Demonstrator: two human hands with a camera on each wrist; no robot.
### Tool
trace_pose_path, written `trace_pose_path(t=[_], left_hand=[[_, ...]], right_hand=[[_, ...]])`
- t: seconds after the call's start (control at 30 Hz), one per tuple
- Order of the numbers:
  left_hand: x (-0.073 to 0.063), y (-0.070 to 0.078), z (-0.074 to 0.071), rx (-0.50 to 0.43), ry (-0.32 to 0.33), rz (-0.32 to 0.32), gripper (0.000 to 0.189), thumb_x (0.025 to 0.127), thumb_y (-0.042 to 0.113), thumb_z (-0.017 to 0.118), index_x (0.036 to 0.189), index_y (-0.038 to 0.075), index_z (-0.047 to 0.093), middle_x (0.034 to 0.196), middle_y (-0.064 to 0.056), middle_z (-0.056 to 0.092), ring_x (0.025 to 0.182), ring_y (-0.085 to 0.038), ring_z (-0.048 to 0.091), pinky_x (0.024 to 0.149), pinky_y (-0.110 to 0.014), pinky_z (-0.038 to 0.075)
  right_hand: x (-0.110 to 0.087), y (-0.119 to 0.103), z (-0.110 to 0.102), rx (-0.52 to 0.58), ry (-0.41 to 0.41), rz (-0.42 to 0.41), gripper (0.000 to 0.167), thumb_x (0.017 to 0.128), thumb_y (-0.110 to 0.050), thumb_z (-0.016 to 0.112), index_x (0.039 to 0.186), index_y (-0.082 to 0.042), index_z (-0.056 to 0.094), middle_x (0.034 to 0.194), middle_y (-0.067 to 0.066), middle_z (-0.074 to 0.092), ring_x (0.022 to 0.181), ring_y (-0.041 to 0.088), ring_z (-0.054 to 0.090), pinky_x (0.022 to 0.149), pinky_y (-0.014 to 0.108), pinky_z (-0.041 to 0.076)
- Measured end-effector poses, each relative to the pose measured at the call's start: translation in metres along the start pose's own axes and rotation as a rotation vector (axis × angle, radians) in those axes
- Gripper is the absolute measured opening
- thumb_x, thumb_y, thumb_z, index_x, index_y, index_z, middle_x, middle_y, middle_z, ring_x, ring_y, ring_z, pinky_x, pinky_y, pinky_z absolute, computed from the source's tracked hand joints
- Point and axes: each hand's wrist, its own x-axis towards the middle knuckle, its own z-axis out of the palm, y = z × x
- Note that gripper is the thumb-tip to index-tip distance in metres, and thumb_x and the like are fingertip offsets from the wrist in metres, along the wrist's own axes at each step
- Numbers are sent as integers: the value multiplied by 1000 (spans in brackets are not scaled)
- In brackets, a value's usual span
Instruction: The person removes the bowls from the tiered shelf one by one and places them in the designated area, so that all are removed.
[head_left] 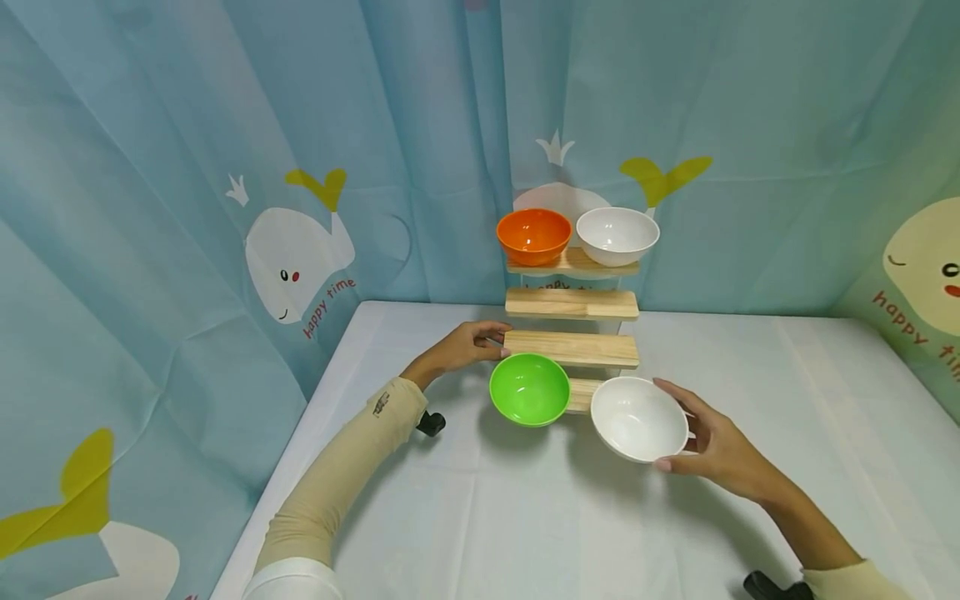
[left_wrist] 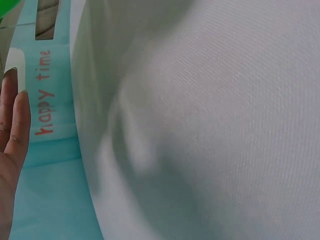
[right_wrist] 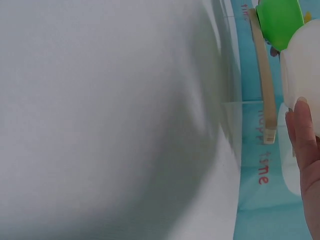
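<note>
My right hand (head_left: 716, 450) grips a white bowl (head_left: 639, 419) by its right side, thumb at the near rim and fingers at the far side. The bowl overlaps the right end of the lowest wooden slat in the head view. A green bowl (head_left: 529, 390) sits at the left end of that slat. My left hand (head_left: 468, 343) is at the left end of the stepped wooden rack (head_left: 572, 348), fingertips right at a slat's edge. Its visible fingers (left_wrist: 21, 125) look straight in the left wrist view.
On the rack's top slat stand an orange bowl (head_left: 534, 237) and a second white bowl (head_left: 618, 236). The rack is on a white-covered table (head_left: 787, 417), close to the blue curtain (head_left: 435, 167) behind. Clear side panels join the slats.
</note>
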Motion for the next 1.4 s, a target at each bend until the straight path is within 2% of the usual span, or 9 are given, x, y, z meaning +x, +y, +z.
trace_pose_path(t=[0.23,0.47,0.8,1.17,1.4], left_hand=[[1,-1,-1,-7,-6,-13,52,95,26,70,144,14,56,136,-11,59,125,-24,58,100,-38,52],[2,-2,-2,10,-24,0,54,95,29,71,144,12,55,136,-13,58,119,-23,61,99,-35,52],[1,0,-4,-6,-40,-4,53,96,23,70,145,12,54,138,-13,57,120,-26,61,103,-37,51],[2,2,-5,18,-42,5,52,96,24,70,144,12,55,137,-12,57,123,-25,58,103,-37,51],[3,1,-4,8,-48,1,52,96,25,69,144,13,55,138,-10,57,126,-24,56,102,-36,51]], right_hand=[[-7,-4,1,-9,-8,-2,101,74,7,82,158,-9,29,140,-16,44,104,5,61,75,26,57],[-12,-5,-1,29,-4,-23,102,72,12,81,157,-2,27,142,-11,44,108,5,61,83,20,56],[-15,-1,5,119,-67,-21,101,73,15,78,157,1,24,147,-7,42,112,6,62,80,28,59],[-13,3,22,142,-152,-35,102,74,7,81,158,-7,26,144,-11,47,114,10,62,84,29,58],[-10,4,32,165,-202,-18,101,75,1,82,158,-12,28,142,5,50,116,13,63,84,32,58]])
